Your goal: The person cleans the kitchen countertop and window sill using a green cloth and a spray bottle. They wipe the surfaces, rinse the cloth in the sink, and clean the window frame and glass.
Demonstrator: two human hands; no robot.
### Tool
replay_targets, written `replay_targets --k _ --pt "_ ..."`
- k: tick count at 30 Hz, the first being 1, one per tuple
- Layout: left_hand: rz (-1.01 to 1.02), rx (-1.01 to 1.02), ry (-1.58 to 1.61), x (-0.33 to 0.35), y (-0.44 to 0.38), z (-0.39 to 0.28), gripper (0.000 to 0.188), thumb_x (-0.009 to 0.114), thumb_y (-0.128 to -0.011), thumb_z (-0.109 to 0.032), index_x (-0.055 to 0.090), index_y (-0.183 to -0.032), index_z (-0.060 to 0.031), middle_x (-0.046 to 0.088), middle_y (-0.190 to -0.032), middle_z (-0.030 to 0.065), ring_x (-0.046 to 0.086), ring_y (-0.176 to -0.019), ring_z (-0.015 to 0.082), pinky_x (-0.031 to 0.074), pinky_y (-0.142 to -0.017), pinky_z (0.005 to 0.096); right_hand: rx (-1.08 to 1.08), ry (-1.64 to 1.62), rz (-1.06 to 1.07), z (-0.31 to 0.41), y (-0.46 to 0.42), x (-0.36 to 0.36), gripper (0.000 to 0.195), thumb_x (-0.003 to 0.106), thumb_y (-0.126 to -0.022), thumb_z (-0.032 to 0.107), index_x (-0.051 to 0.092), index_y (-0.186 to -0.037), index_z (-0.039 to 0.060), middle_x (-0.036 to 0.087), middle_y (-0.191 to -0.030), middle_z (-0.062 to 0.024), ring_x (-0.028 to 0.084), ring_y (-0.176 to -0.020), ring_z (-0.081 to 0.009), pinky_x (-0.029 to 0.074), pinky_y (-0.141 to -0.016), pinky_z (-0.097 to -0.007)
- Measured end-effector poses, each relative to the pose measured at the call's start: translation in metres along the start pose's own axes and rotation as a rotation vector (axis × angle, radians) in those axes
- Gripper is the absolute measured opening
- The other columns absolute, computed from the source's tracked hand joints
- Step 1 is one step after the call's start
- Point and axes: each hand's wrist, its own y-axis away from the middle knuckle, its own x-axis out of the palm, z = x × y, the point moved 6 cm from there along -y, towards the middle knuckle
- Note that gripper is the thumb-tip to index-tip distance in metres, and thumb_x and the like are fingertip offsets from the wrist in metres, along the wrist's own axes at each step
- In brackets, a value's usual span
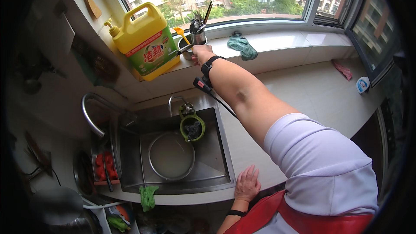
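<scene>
My right hand (202, 54) reaches to the windowsill, beside a metal cup of utensils (197, 35) and a small metal pot (186, 44) with a yellow utensil (182, 34) in it. A dark metallic handle (186, 49) meets its curled fingers; the grip is partly hidden. My left hand (247, 183) lies flat on the counter at the sink's right front corner, holding nothing. In the steel sink (211, 165) stands a round metal basin of cloudy liquid (172, 157). A green strainer (192, 128) holding dark scouring material hangs behind it.
A large yellow detergent jug (148, 44) stands left of the pot. A green cloth (243, 46) lies on the sill. Two curved taps, the larger one (89, 113) at left, rise behind the sink. A green rag (148, 198) hangs over the front edge. A black cable (224, 105) trails beneath my right arm.
</scene>
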Motion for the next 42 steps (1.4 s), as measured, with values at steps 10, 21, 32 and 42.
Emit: replay_targets --k 10,21,32,42 --pt "0.000 -0.012 -0.008 -0.003 -0.001 0.000 0.051 0.062 -0.078 -0.024 0.056 -0.127 -0.0136 0.047 -0.143 0.0068 0.043 -0.133 0.0221 0.033 -0.110 0.0421 0.028 0.012 0.064 0.008 -0.003 -0.012 0.012 0.057 -0.087 0.008 0.067 -0.082 0.0032 0.069 -0.068 -0.0077 0.067 -0.056 -0.0204 0.058 -0.055 -0.0458" --pt "-0.007 -0.025 -0.032 -0.004 0.001 0.000 0.051 0.063 -0.078 -0.022 0.056 -0.129 -0.0157 0.048 -0.142 0.0062 0.044 -0.131 0.0229 0.034 -0.109 0.0420 -0.147 0.278 0.178 0.032 0.025 -0.069 0.015 0.052 -0.088 0.004 0.064 -0.081 -0.0019 0.065 -0.075 -0.0174 0.067 -0.064 -0.0298 0.059 -0.053 -0.0465" --pt "-0.022 0.004 -0.040 -0.004 -0.002 -0.005 0.053 0.064 -0.075 -0.021 0.057 -0.128 -0.0139 0.048 -0.141 0.0078 0.045 -0.129 0.0257 0.035 -0.108 0.0439 -0.204 0.337 0.200 0.004 0.071 -0.267 0.021 0.055 -0.088 0.012 0.066 -0.092 -0.0055 0.066 -0.077 -0.0140 0.064 -0.056 -0.0238 0.056 -0.047 -0.0369" --pt "0.014 0.040 -0.099 0.000 -0.005 -0.010 0.055 0.064 -0.074 -0.019 0.054 -0.129 -0.0131 0.047 -0.141 0.0102 0.044 -0.130 0.0296 0.035 -0.108 0.0464 0.016 0.246 -0.105 -0.135 0.068 -0.488 0.019 0.057 -0.084 0.010 0.064 -0.082 -0.0072 0.063 -0.070 -0.0163 0.063 -0.054 -0.0251 0.052 -0.045 -0.0378"
